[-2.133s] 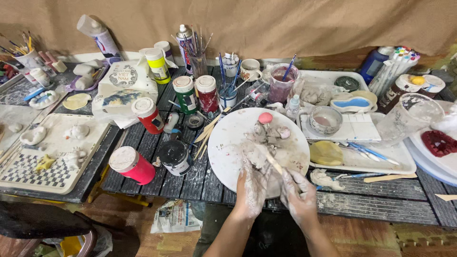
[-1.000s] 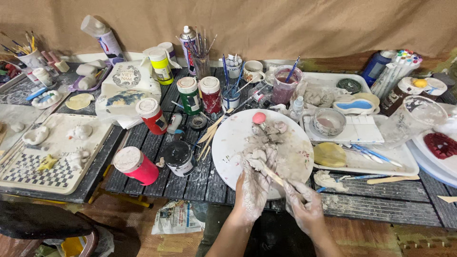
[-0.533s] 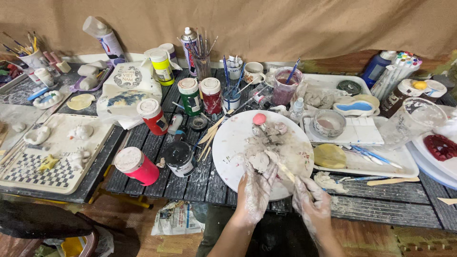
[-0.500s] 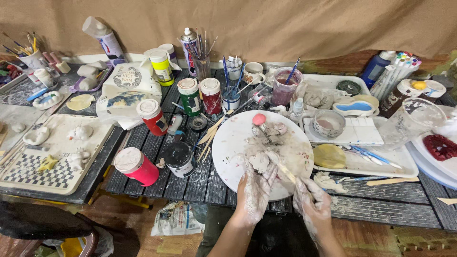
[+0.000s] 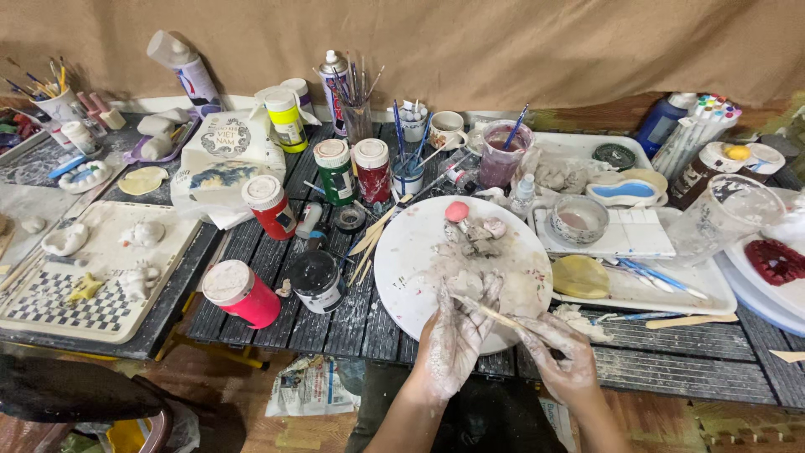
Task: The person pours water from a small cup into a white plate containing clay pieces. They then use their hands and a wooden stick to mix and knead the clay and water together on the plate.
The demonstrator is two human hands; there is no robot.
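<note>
From my head camera: my left hand [image 5: 457, 335], clay-smeared, cups a small clay lump [image 5: 466, 285] over the white round board [image 5: 411, 260]. My right hand [image 5: 563, 356], just beside, pinches a thin wooden stick [image 5: 490, 312] whose tip reaches that lump.

You're at a craft workshop table: paint bottles [image 5: 335, 171], a cup of brushes [image 5: 358, 113] and a clay-smeared round board [image 5: 419, 252] crowd the slatted top. Far left, small clay figures [image 5: 144, 233] sit on a tray [image 5: 109, 319].

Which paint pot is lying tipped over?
The pink paint pot with the white lid, at the table's near left edge. The red, green and dark red pots stand upright.
</note>
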